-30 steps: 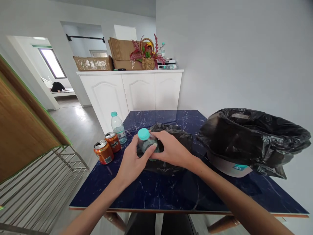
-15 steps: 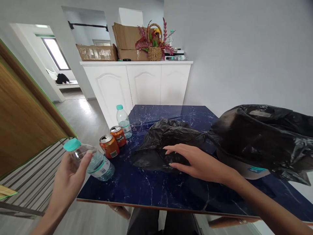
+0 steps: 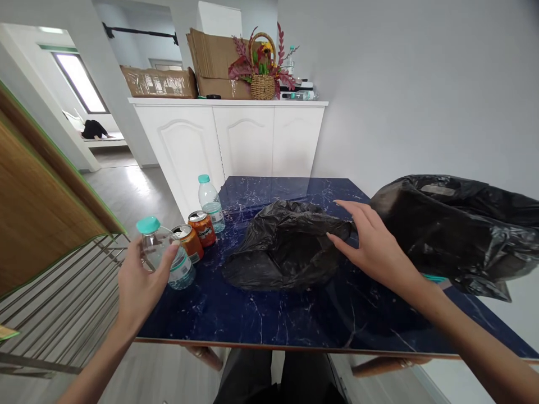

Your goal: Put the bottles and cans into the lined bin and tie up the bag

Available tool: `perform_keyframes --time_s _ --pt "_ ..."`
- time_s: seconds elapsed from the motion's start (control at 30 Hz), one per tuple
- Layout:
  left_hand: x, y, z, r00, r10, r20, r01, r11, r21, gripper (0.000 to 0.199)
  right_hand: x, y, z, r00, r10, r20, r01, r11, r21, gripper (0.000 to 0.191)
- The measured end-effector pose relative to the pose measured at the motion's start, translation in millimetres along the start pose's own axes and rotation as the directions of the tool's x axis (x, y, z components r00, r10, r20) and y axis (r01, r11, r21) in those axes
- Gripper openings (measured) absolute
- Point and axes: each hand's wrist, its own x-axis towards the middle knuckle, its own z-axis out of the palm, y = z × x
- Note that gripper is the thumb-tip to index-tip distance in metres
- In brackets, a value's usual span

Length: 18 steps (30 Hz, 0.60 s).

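My left hand is wrapped round a clear plastic water bottle with a teal cap, near the left edge of the blue marble-patterned table. The bottle is part full and leans slightly. Just behind it stand two orange soda cans and a second water bottle. A crumpled black plastic bag lies in the table's middle with its mouth gaping. My right hand, thumb and fingers apart, is over the bag's right end; whether it touches the plastic I cannot tell.
On the right a larger black plastic bag partly covers something with teal markings. A wire rack and a wooden panel stand at the left. Beyond the table, a white cabinet carries cardboard boxes and a flower basket.
My left hand has moved the bottle right and brought it more upright beside the cans. My right hand has shifted right, from above the small bag's opening to its right end.
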Motion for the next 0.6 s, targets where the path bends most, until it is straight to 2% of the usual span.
perform_keyframes --time_s 0.07,0.13,0.17,0.23,0.27,0.3,0.33,0.37,0.4,0.43,0.47,0.5,0.57,0.6 --pt "-1 -3 -1.3 0.996 0.081 -0.039 -0.078 0.995 0.059 0.074 -5 5 5 0.997 0.069 0.045 -0.068 0.998 -0.015 0.064" --pt "-5 -6 -5.5 0.972 0.196 -0.128 -0.180 0.976 0.124 0.088 -9 6 8 0.989 0.129 0.068 -0.129 0.992 -0.009 0.060" --pt "-8 -6 -8.8 0.941 0.268 -0.209 -0.236 0.958 0.164 0.091 -10 6 8 0.985 0.154 0.071 -0.155 0.988 0.007 0.058" --pt "-17 -1 -16.4 0.830 0.427 -0.360 -0.350 0.900 0.259 0.082 -12 3 4 0.979 0.191 0.070 -0.196 0.978 0.075 0.053" --pt "-21 4 -19.5 0.774 0.499 -0.390 -0.416 0.865 0.282 0.068 -13 0 1 0.978 0.199 0.065 -0.206 0.971 0.120 0.051" --pt "-26 12 -21.2 0.748 0.551 -0.369 -0.483 0.834 0.266 0.052 -13 -4 -3 0.977 0.203 0.057 -0.210 0.963 0.167 0.049" --pt "-31 22 -20.7 0.754 0.587 -0.294 -0.551 0.810 0.203 0.038 -14 -8 -8 0.978 0.205 0.044 -0.210 0.954 0.214 0.046" --pt "-35 33 -17.6 0.778 0.604 -0.171 -0.597 0.796 0.094 0.027 -15 -13 -13 0.978 0.206 0.028 -0.206 0.944 0.257 0.043" --pt "-39 46 -11.4 0.797 0.604 -0.012 -0.604 0.796 -0.045 0.020 -16 -17 -18 0.979 0.205 0.013 -0.200 0.935 0.294 0.040" --pt "-43 59 -2.3 0.785 0.602 0.149 -0.577 0.797 -0.180 0.018 -17 -22 -23 0.979 0.203 -0.004 -0.191 0.926 0.326 0.037" --pt "-46 72 9.8 0.746 0.591 0.308 -0.516 0.805 -0.294 0.021 -18 -26 -27 0.980 0.199 -0.018 -0.180 0.918 0.355 0.034" --pt "-48 85 24.2 0.681 0.578 0.449 -0.440 0.814 -0.380 0.026 -20 -30 -30 0.981 0.192 -0.031 -0.166 0.910 0.381 0.031" --pt "-52 104 57.7 0.503 0.582 0.639 -0.321 0.812 -0.487 0.034 -24 -38 -35 0.982 0.182 -0.056 -0.141 0.893 0.426 0.028" --pt "-53 112 74.9 0.415 0.598 0.686 -0.303 0.801 -0.516 0.037 -27 -42 -36 0.982 0.178 -0.066 -0.130 0.884 0.449 0.028"
